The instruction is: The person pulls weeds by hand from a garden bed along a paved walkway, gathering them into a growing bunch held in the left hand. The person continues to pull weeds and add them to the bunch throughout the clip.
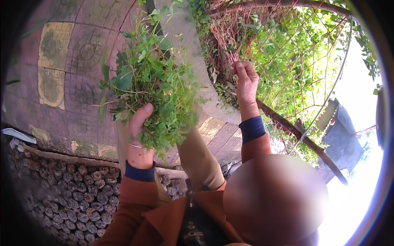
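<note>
A paved floor of dull red and yellow patterned brick (61, 61) fills the frame from nine to twelve o'clock, and a curved grey concrete kerb (188, 53) runs down from twelve toward the centre, edging a bed of soil. From one to three o'clock a rusty red wire-mesh fence (287, 53) leans over a mass of sunlit green creepers, propped by a dark wooden pole (303, 139) slanting toward four o'clock. At seven o'clock lies a stack of rounded dark cobbles (69, 188). Just left of centre the left hand (138, 123) is closed tight around the stems of a big loose bunch of leafy green weeds (152, 82) — held upright, likely so the gathered stalks stay together. At one o'clock from centre the right hand (246, 82) reaches up to the mesh, fingers pinched at the greenery — whether it grips a stem I cannot tell.
</note>
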